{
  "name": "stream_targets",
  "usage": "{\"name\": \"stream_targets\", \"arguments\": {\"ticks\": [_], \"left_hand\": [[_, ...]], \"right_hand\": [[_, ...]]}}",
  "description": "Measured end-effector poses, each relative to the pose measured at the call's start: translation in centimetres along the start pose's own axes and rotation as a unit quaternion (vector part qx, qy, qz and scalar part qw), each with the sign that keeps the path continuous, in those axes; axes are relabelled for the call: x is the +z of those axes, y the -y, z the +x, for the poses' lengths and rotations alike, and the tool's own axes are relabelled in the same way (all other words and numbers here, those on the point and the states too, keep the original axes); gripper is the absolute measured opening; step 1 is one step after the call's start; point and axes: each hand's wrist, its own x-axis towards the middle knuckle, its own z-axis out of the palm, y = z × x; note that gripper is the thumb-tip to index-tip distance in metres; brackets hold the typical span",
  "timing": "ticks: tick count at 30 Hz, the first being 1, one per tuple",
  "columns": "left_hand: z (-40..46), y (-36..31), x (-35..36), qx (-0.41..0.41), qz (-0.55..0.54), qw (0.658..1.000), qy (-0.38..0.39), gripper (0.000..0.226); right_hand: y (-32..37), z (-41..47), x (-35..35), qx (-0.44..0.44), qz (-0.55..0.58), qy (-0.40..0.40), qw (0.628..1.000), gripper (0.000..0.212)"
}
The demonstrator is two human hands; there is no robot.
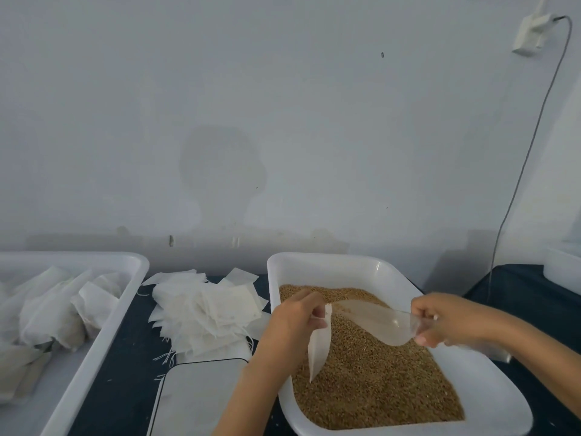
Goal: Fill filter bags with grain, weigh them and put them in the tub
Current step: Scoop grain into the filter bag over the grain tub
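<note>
A white tub [355, 265] at the right holds brown grain [371, 382]. Above the grain my left hand [292, 322] pinches a white filter bag [319, 344] by its top, and the bag hangs down slack. My right hand [446, 319] grips the handle of a clear plastic scoop [374, 319], whose tip points at the mouth of the bag. A second white tub [125, 297] at the left holds several filled bags [56, 309].
A loose pile of empty filter bags [204, 313] lies between the two tubs on the dark table. A flat white scale [198, 394] sits at the front in the middle. At the right, a grey cable [515, 190] runs down the wall, and another white container [566, 262] is cut off by the frame.
</note>
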Motion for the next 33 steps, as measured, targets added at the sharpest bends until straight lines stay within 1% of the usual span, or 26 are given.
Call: {"name": "stream_targets", "arguments": {"ticks": [2, 6, 8, 10, 14, 16, 17, 18, 19, 20, 22, 24, 26, 28, 31, 33], "left_hand": [[0.0, 0.1, 0.2, -0.023, -0.032, 0.999, -0.017, 0.016], [0.0, 0.2, 0.5, -0.074, -0.104, 0.991, -0.045, 0.009], [0.1, 0.3, 0.4, -0.103, -0.154, 0.981, -0.061, 0.015], [0.1, 0.2, 0.2, -0.131, -0.218, 0.964, -0.077, 0.022], [0.4, 0.3, -0.4, -0.184, -0.364, 0.908, -0.100, 0.019], [0.5, 0.2, -0.6, -0.193, -0.409, 0.886, -0.099, 0.018], [0.5, 0.2, -0.7, -0.193, -0.417, 0.883, -0.096, 0.018], [0.5, 0.1, -0.8, -0.189, -0.413, 0.886, -0.092, 0.018], [0.4, 0.0, -0.9, -0.177, -0.392, 0.898, -0.090, 0.019], [0.4, -0.1, -1.0, -0.157, -0.356, 0.917, -0.085, 0.020], [0.3, -0.3, -1.0, -0.105, -0.253, 0.960, -0.051, 0.023], [0.2, -0.5, -0.7, -0.054, -0.138, 0.989, -0.004, 0.024], [0.0, -0.5, 0.0, -0.006, -0.047, 0.999, 0.017, 0.024], [-0.1, -0.3, 0.7, 0.019, 0.003, 0.999, 0.028, 0.024], [-0.1, -0.1, 0.9, 0.027, 0.024, 0.997, 0.065, 0.023], [0.0, -0.1, 0.7, 0.028, 0.027, 0.996, 0.079, 0.019]], "right_hand": [[-0.7, 0.4, 0.9, 0.019, 0.000, 0.007, 1.000, 0.019], [-1.2, 1.6, 2.9, 0.042, -0.041, -0.007, 0.998, 0.028], [-1.3, 2.1, 3.8, 0.042, -0.064, -0.014, 0.997, 0.030], [-1.3, 2.4, 4.6, 0.043, -0.079, -0.013, 0.996, 0.031], [-1.1, 2.8, 6.3, 0.043, -0.083, -0.010, 0.996, 0.039], [-1.1, 2.9, 7.0, 0.039, -0.083, -0.008, 0.996, 0.041], [-1.1, 3.0, 7.2, 0.035, -0.082, -0.006, 0.996, 0.039], [-1.1, 3.0, 7.3, 0.031, -0.079, -0.004, 0.996, 0.037], [-1.2, 2.9, 7.2, 0.027, -0.075, -0.005, 0.997, 0.034], [-1.3, 2.9, 7.0, 0.024, -0.068, -0.010, 0.997, 0.031], [-1.6, 2.5, 5.9, 0.018, -0.047, -0.033, 0.998, 0.024], [-1.5, 1.8, 3.8, 0.003, -0.035, -0.066, 0.997, 0.016], [-1.0, 0.8, 1.4, -0.018, -0.042, -0.098, 0.994, 0.013], [-0.1, -0.2, -0.6, -0.028, -0.074, -0.112, 0.991, 0.015], [1.4, -0.8, -2.1, -0.016, -0.143, -0.100, 0.985, 0.017], [2.1, -0.7, -2.4, -0.013, -0.178, -0.098, 0.979, 0.014]]}}
